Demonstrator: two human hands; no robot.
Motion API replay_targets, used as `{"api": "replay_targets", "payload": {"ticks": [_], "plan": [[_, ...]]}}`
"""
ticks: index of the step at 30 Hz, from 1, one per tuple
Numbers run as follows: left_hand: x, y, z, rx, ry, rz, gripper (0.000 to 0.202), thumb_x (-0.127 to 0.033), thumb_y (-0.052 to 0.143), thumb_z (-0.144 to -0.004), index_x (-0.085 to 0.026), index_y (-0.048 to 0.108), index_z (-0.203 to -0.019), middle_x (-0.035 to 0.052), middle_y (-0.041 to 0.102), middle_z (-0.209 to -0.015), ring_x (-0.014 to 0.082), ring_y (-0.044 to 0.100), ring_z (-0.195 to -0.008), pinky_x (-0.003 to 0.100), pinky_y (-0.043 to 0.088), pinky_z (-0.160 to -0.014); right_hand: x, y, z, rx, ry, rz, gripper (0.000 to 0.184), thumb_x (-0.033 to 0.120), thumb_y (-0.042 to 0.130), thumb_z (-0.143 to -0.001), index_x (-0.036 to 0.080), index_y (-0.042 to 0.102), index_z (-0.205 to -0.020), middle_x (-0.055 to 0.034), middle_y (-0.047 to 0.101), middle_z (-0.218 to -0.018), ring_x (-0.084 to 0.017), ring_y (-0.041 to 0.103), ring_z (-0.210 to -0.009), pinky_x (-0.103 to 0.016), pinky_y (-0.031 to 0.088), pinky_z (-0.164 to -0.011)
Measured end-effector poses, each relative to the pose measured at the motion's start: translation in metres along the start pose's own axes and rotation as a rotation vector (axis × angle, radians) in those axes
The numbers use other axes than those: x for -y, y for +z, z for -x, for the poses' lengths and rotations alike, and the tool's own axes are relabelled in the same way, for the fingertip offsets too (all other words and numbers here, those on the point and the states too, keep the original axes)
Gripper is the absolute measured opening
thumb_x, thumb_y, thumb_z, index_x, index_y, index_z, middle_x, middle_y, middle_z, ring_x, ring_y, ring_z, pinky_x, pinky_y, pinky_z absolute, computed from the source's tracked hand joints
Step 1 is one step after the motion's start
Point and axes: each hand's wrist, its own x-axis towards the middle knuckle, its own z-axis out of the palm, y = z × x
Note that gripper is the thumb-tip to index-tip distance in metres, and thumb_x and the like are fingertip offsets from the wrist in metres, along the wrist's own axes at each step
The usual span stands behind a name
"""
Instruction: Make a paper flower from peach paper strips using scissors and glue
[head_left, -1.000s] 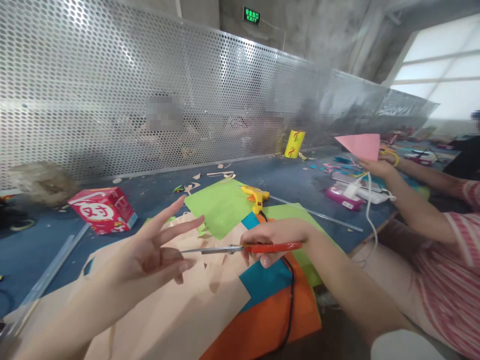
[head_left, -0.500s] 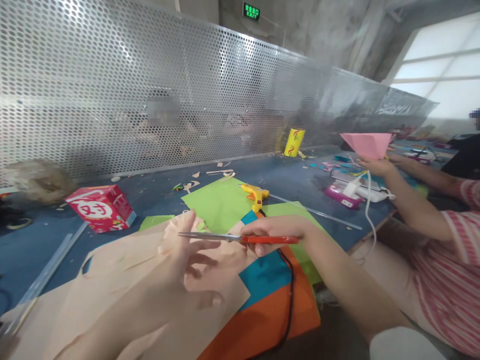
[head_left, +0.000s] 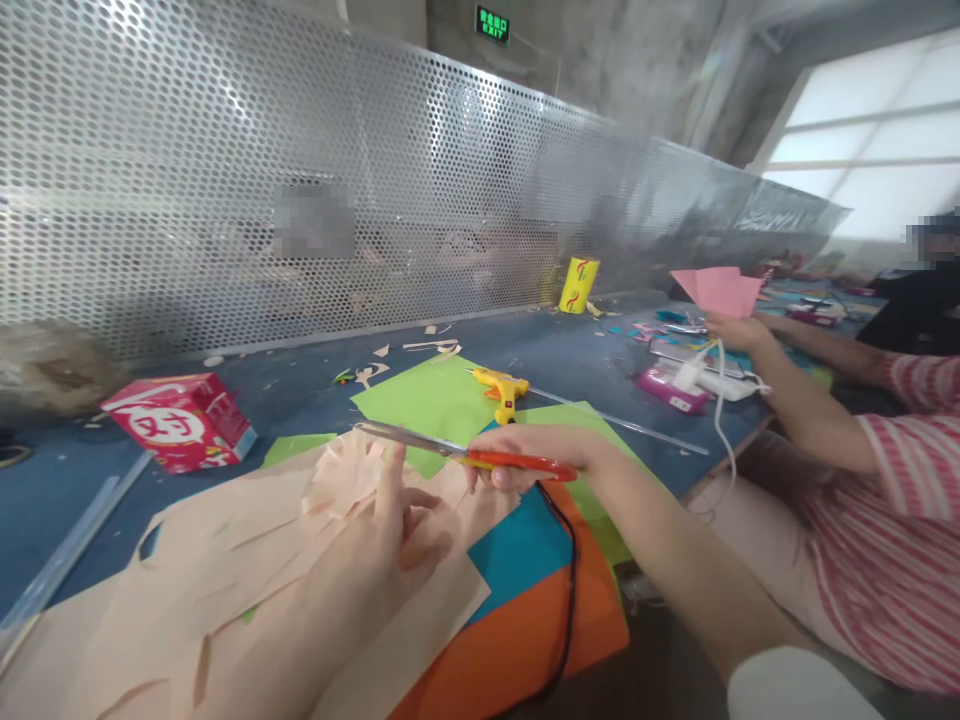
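A pair of scissors [head_left: 525,461] with red handles is in my right hand [head_left: 517,450], its blades pointing left over the papers. My left hand [head_left: 397,520] is just below the blades, index finger raised close to them and the other fingers loosely bent, with nothing visible in it. Beside it lies a cream paper flower [head_left: 337,480] with curled strips. Beneath both hands spread cream paper sheets [head_left: 247,540], some with cut slits. Blue paper [head_left: 525,555] and orange paper [head_left: 517,640] show from under them.
A yellow glue gun [head_left: 504,390] rests on green paper [head_left: 427,405], its black cord trailing forward. Clear glue sticks [head_left: 622,422] and a red carton [head_left: 180,422] lie around. At right, another person's hands hold pink paper [head_left: 720,290] above a power strip [head_left: 675,385]. A perforated metal screen [head_left: 300,130] stands behind.
My left hand's spread fingers have drawn in and bent. The scissors have tilted, tips higher, and the blades look slightly parted. The other person's pink paper has changed shape.
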Motion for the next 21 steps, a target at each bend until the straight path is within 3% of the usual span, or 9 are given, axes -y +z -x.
{"api": "replay_targets", "payload": {"ticks": [3, 6, 9, 11, 13, 17, 21], "plan": [[-0.006, -0.002, 0.002, -0.022, 0.048, -0.09, 0.08, -0.028, 0.051, -0.071, -0.022, 0.007, -0.138, 0.0025, 0.067, -0.075, 0.0127, 0.052, -0.049, 0.024, 0.041, -0.047, 0.0, -0.001, -0.001, 0.054, -0.028, -0.112, 0.033, 0.047, 0.052, -0.078, 0.017, 0.05, -0.089, 0.0039, 0.034, -0.064, -0.007, 0.032, -0.051, -0.021, 0.029, -0.044], [-0.007, -0.01, -0.001, 0.051, 0.009, -0.105, 0.078, -0.023, 0.051, -0.07, -0.024, 0.011, -0.137, 0.001, 0.068, -0.077, 0.012, 0.054, -0.05, 0.022, 0.041, -0.046, 0.0, -0.002, -0.003, 0.038, -0.047, -0.205, 0.038, 0.051, 0.053, -0.076, 0.016, 0.049, -0.088, 0.0048, 0.032, -0.063, -0.007, 0.031, -0.052, -0.022, 0.03, -0.046], [-0.003, -0.023, -0.008, 0.128, -0.084, -0.014, 0.061, -0.024, 0.052, -0.07, -0.024, 0.035, -0.128, 0.0023, 0.068, -0.081, 0.0136, 0.06, -0.061, 0.022, 0.044, -0.049, 0.001, -0.002, -0.004, -0.03, -0.095, -0.268, 0.043, 0.055, 0.055, -0.072, 0.016, 0.046, -0.086, 0.0048, 0.033, -0.064, -0.007, 0.031, -0.052, -0.022, 0.028, -0.045], [-0.001, -0.032, -0.014, 0.108, -0.16, 0.125, 0.039, -0.028, 0.052, -0.071, -0.02, 0.053, -0.109, 0.0056, 0.068, -0.081, 0.0172, 0.062, -0.072, 0.022, 0.044, -0.05, 0.002, 0.0, -0.004, -0.08, -0.141, -0.312, 0.047, 0.061, 0.054, -0.069, 0.017, 0.044, -0.084, 0.0045, 0.032, -0.065, -0.008, 0.03, -0.053, -0.022, 0.025, -0.044], [-0.003, -0.04, -0.018, 0.1, -0.241, 0.255, 0.026, -0.032, 0.053, -0.07, -0.017, 0.06, -0.09, 0.0087, 0.068, -0.083, 0.0182, 0.061, -0.07, 0.022, 0.043, -0.045, 0.0, 0.001, -0.005, -0.113, -0.195, -0.372, 0.051, 0.065, 0.052, -0.067, 0.018, 0.043, -0.083, 0.0044, 0.031, -0.065, -0.008, 0.029, -0.052, -0.022, 0.022, -0.043], [-0.016, -0.045, -0.021, 0.045, -0.405, 0.347, 0.034, -0.041, 0.06, -0.065, -0.014, 0.06, -0.086, 0.0103, 0.064, -0.089, 0.0098, 0.051, -0.044, 0.023, 0.041, -0.037, -0.006, 0.002, -0.006, -0.151, -0.262, -0.444, 0.047, 0.062, 0.051, -0.072, 0.017, 0.045, -0.084, 0.0045, 0.031, -0.063, -0.007, 0.028, -0.05, -0.021, 0.02, -0.04], [-0.02, -0.037, -0.015, 0.038, -0.432, 0.368, 0.046, -0.036, 0.071, -0.053, -0.016, 0.058, -0.094, 0.0105, 0.06, -0.1, 0.0141, 0.059, -0.058, 0.026, 0.048, -0.046, -0.007, 0.002, -0.009, -0.147, -0.227, -0.435, 0.049, 0.063, 0.053, -0.07, 0.016, 0.044, -0.083, 0.0049, 0.033, -0.062, -0.006, 0.029, -0.05, -0.019, 0.021, -0.04]]}}
